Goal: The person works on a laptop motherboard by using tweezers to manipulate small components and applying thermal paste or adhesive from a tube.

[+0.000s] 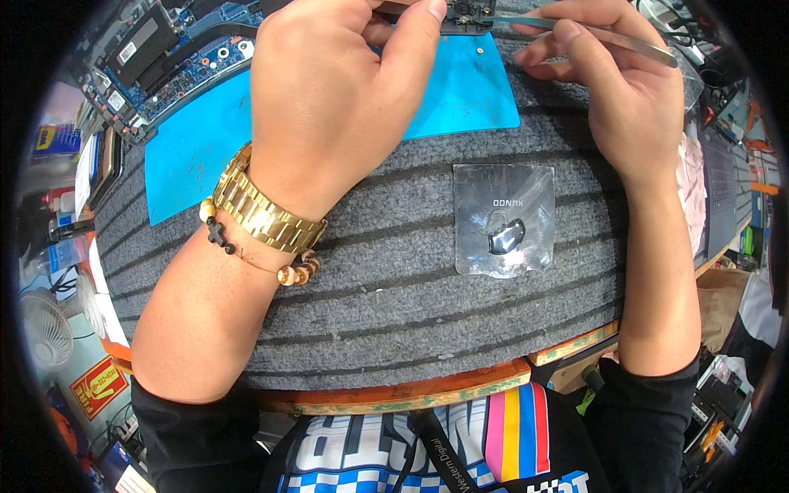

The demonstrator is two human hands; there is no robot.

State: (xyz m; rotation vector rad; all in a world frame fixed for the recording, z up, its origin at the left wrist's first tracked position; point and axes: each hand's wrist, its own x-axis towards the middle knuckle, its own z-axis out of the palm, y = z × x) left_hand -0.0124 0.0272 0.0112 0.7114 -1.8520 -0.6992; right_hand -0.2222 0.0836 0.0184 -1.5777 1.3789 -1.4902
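Note:
At the top edge, my left hand (345, 90) is closed, its thumb and fingers at a small black part (468, 23) with brass-coloured fittings. The frame cuts off most of that part, and the far fingertips are hidden. My right hand (620, 90) pinches slim metal tweezers (629, 44) between thumb and fingers, their tip reaching left to the black part. Below both lies a blue mat (464, 103) with a tiny screw (480, 51) on it. An opened laptop base (177, 70) with a blue circuit board sits left of my left hand.
A clear plastic pouch (505, 185) with a small dark shiny piece lies on the grey ribbed mat (386, 304). The wooden table edge (411, 394) runs along my body. At right are a pink cloth (693, 189) and a laptop (722, 185); a white fan (47, 329) stands far left.

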